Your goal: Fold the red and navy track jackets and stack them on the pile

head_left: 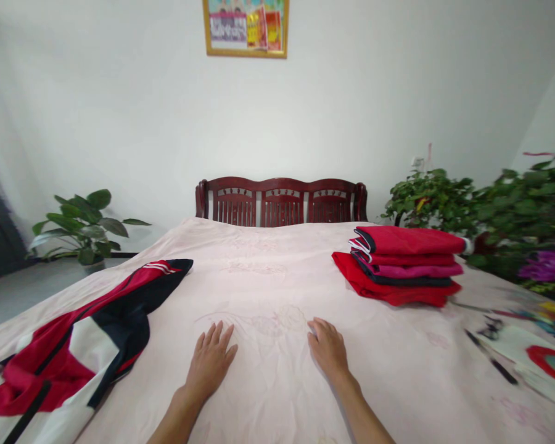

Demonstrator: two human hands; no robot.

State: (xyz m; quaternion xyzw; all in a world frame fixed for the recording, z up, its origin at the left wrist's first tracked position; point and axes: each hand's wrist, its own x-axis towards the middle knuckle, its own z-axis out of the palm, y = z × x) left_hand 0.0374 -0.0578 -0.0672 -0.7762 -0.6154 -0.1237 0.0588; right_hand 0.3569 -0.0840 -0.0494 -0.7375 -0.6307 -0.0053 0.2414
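Observation:
My left hand lies palm down on the pale pink cloth, fingers stretched out and holding nothing. Opposite it, my right hand rests on the same cloth with its fingers slightly bent and nothing visible in them. Left of my left hand, a loose red, navy and white jacket is spread out, one striped sleeve pointing away from me. Beyond my right hand, to the right, stands a stack of folded clothes in red, magenta and navy. Neither hand touches the garments.
A black pen-like item and a white item with a red-rimmed oval lie at the right. A dark red wooden bench back stands behind the cloth. Leafy plants crowd the right; another potted plant is at left.

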